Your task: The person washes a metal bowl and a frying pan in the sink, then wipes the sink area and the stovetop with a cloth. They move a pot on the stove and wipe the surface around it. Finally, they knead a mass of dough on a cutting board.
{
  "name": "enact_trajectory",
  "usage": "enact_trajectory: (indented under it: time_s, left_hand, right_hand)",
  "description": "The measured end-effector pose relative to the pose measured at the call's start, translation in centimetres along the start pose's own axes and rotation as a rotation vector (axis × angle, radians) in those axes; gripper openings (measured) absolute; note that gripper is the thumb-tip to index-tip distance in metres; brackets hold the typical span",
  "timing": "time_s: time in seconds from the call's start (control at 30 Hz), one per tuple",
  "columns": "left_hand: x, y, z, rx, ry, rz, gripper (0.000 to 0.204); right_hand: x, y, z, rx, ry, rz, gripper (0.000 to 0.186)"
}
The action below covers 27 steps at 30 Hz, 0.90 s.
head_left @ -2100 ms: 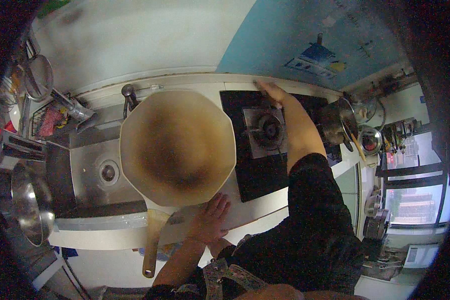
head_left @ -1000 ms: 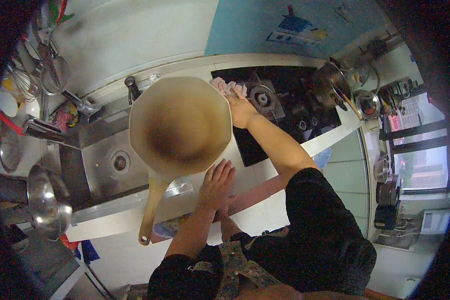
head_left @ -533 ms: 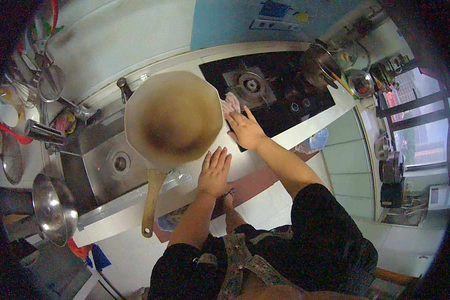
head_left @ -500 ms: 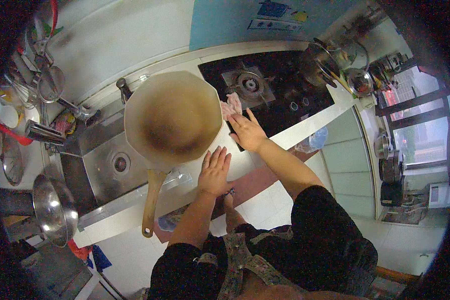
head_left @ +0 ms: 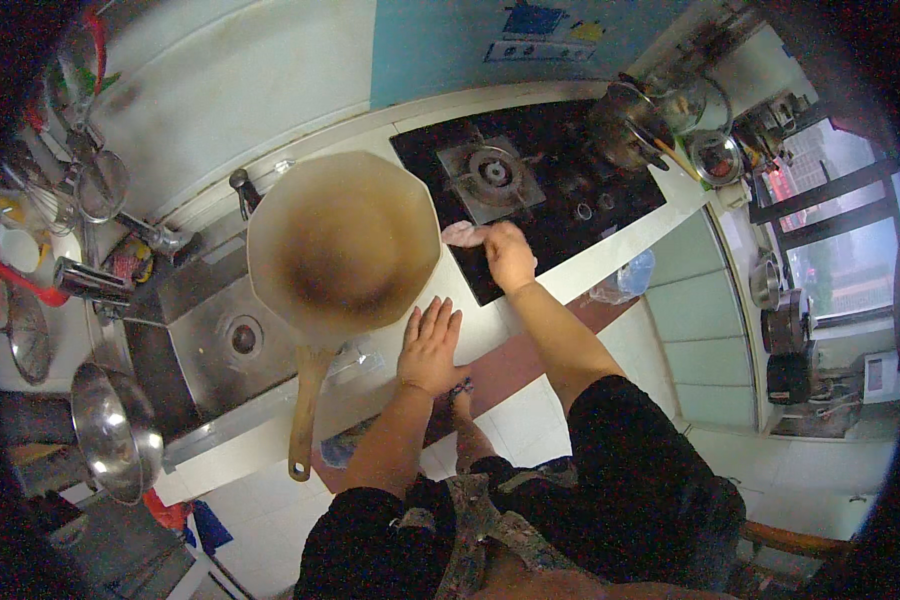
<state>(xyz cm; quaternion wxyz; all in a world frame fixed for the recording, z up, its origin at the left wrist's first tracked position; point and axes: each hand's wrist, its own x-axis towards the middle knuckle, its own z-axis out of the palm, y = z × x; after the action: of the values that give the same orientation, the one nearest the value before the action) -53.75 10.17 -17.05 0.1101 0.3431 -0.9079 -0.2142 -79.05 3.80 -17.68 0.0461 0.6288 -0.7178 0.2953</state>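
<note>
My right hand (head_left: pixel 508 255) has its fingers closed on a pale pink cloth (head_left: pixel 464 234) at the left part of the black glass gas hob (head_left: pixel 570 160), below a burner. My left hand (head_left: pixel 428 350) lies flat with fingers spread on the white counter (head_left: pixel 490 317) near its front edge. Just beyond it a large pale octagonal pan (head_left: pixel 340 240), brown-stained inside, sits between hob and sink, its wooden handle (head_left: pixel 305 420) pointing toward me over the counter edge.
A steel sink (head_left: pixel 200 365) is at the left, with a steel bowl (head_left: pixel 115 430) at its front corner and hanging utensils (head_left: pixel 100 180) behind. A dark pot (head_left: pixel 625 125) stands on the hob's right part. A window (head_left: pixel 830 230) is at the right.
My right hand has come down from the back of the hob, then gone from stretched fingers to closed on the cloth. My left hand stays flat. The view has shifted.
</note>
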Motion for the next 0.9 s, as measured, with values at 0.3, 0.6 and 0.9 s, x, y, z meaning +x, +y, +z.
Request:
enact_trajectory:
  time_s: [0.3,0.6,0.9]
  left_hand:
    - [-0.2,-0.4,0.0,-0.01,0.019,-0.006,0.095]
    - [-0.4,-0.2,0.1,0.023,0.037,0.034,0.094]
    - [-6.2,4.5,-10.4,-0.137,-0.085,-0.033,0.071]
  right_hand:
    - [3.4,-1.0,4.0,-0.137,-0.13,-0.128,0.046]
    - [-1.8,-2.3,1.7,-0.109,-0.087,0.044,0.059]
    - [-4.9,0.5,-4.3,0.336,0.164,-0.028,0.039]
